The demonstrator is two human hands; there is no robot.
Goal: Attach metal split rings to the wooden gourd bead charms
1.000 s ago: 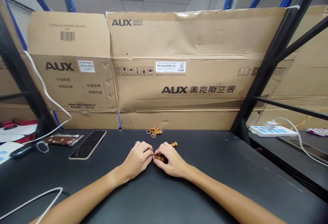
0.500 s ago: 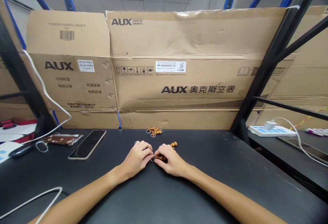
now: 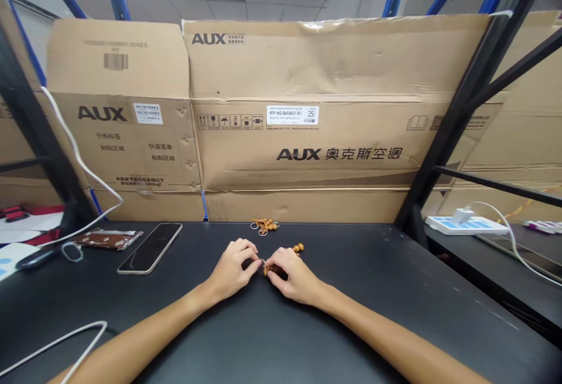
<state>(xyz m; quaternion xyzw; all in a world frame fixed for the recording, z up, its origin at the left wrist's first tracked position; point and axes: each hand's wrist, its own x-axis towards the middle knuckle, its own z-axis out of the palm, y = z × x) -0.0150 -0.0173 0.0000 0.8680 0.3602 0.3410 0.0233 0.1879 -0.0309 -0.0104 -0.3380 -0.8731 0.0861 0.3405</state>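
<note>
Head view: the right hand (image 3: 296,277) is clamped on wooden beads (image 3: 273,269) on the table (image 3: 373,290). The left hand (image 3: 232,270) reaches their small ring (image 3: 263,262), but I cannot tell its grip. Another bead keyring (image 3: 263,226) lies apart, near the box (image 3: 298,68), untouched.

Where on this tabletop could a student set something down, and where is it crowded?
The widest free patch lies right of the right hand and beads. A narrower one lies between the phone and left hand. It is crowded at the hands and pouch.
</note>
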